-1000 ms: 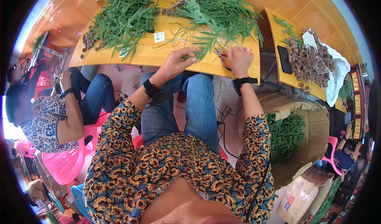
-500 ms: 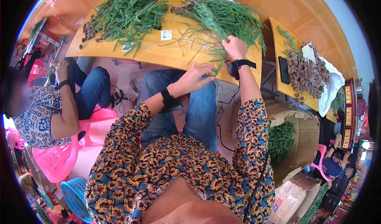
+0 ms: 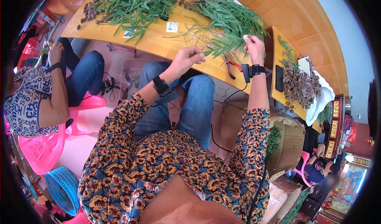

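Note:
My right hand [image 3: 254, 48] is closed, thumb and fingers pinching the stem end of a green artificial pine sprig [image 3: 225, 45] above the wooden table. Near the other end of that sprig is my left hand [image 3: 188, 60], its fingertips pressed together; whether they grip a needle or something small I cannot make out. A pair of pliers [image 3: 231, 66] with red and blue handles lies by the table's front edge, below the sprig. Behind it a heap of green sprigs [image 3: 234, 15] spreads over the table, and a second pile of sprigs [image 3: 139, 5] lies to the left.
Brown pine cones [image 3: 90, 10] lie at the table's left end. A side table at right holds a black phone [image 3: 279, 79] and dried brown cones [image 3: 299, 85]. Cardboard boxes [image 3: 287, 144] stand below. At left a person [image 3: 35, 97] sits on a pink chair [image 3: 43, 148] near a blue basket [image 3: 63, 190].
My right hand has shifted right and the sprig now spans toward my left hand, which has moved left and up. The pliers have come into plain view. The whole view has shifted slightly.

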Tool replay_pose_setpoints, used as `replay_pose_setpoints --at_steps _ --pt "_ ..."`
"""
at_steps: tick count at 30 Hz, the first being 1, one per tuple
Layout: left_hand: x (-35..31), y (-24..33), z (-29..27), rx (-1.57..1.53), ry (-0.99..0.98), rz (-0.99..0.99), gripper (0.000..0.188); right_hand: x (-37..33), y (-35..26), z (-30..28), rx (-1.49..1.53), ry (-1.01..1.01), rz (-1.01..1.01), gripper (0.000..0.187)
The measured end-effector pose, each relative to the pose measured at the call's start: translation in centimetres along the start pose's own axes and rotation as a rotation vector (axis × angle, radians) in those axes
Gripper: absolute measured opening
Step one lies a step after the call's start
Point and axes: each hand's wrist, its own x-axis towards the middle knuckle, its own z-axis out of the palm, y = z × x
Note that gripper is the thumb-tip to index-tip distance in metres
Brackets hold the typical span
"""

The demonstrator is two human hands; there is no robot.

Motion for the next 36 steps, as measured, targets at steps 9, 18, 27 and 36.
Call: replay_pose_setpoints --at_steps 9,18,27,36 --pt "-0.3 -0.4 0.1 -0.039 0.017 -0.012 0.023 4.1 2.9 0.7 -0.682 -0.229 -0.191 0.022" --pt "-1.2 -1.9 -2.6 -0.048 0.047 -0.03 0.021 4.8 -0.1 1.0 0.387 0.197 0.091 0.021" --pt "-2.4 -3.0 -4.4 -0.429 0.061 -0.066 0.008 6.3 2.2 -1.1 0.11 0.101 -0.185 0.025" --pt "-2.6 -3.0 -5.9 -0.543 0.05 0.053 0.012 -3.9 3.3 2.9 -0.727 -0.52 -0.64 0.022"
